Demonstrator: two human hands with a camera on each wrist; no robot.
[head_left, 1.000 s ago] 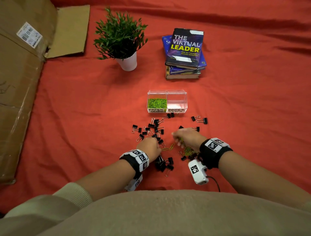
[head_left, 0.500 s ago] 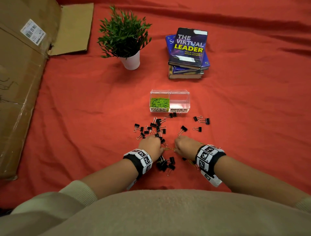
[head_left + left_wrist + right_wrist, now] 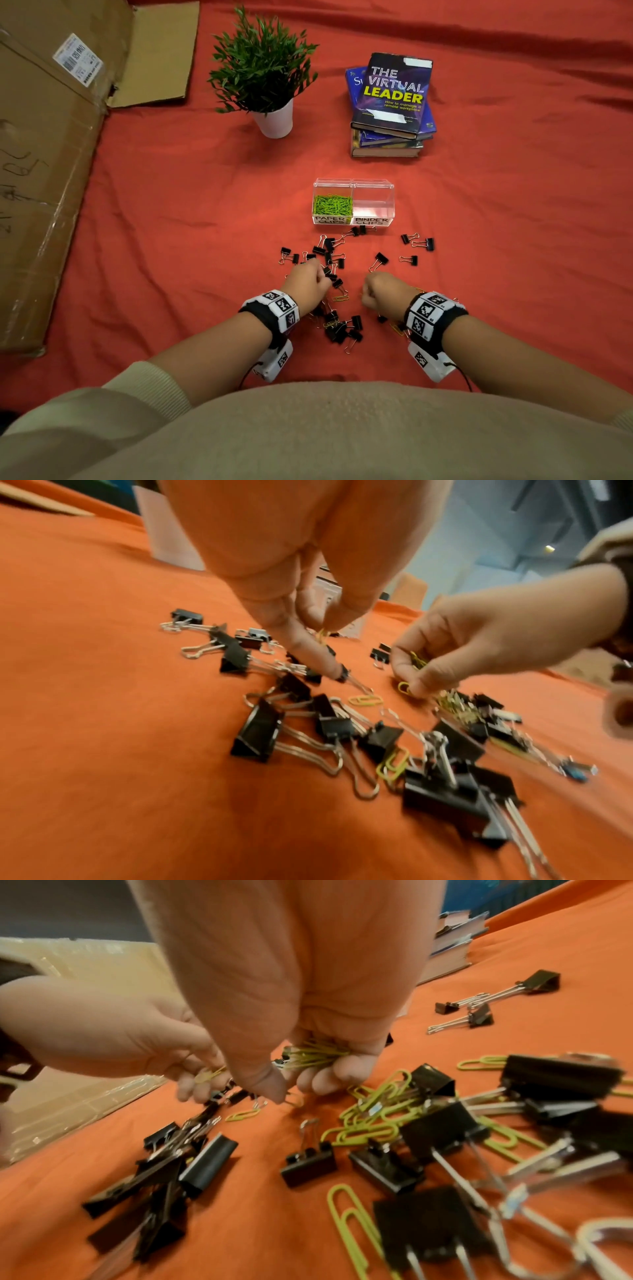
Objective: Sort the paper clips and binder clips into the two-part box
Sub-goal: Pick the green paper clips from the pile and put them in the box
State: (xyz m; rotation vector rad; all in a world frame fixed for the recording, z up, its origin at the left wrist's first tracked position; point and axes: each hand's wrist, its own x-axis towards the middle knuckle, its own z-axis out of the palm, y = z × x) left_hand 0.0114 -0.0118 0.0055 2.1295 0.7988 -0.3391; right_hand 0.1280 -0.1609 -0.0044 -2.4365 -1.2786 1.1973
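Note:
The clear two-part box point(image 3: 353, 202) stands mid-cloth, with green paper clips point(image 3: 332, 205) in its left part and nothing visible in its right part. Black binder clips point(image 3: 329, 250) and green paper clips point(image 3: 373, 1112) lie scattered in front of it. My left hand point(image 3: 308, 282) hovers over the pile and holds a few green paper clips point(image 3: 322, 636) in curled fingers, its index finger touching a binder clip. My right hand point(image 3: 383, 289) grips a bunch of green paper clips point(image 3: 315, 1053) in its fist, its thumb and fingertips down at a paper clip point(image 3: 295, 1099) on the cloth.
A potted plant point(image 3: 263, 75) and a stack of books point(image 3: 390, 106) stand behind the box. Flattened cardboard point(image 3: 44, 164) lies along the left. Red cloth point(image 3: 513, 212) covers the surface. A loose paper clip point(image 3: 340, 298) lies between my hands.
My right hand has drawn back toward me and turned, uncovering binder clips it hid. The left hand has stayed over the pile, shifting slightly forward.

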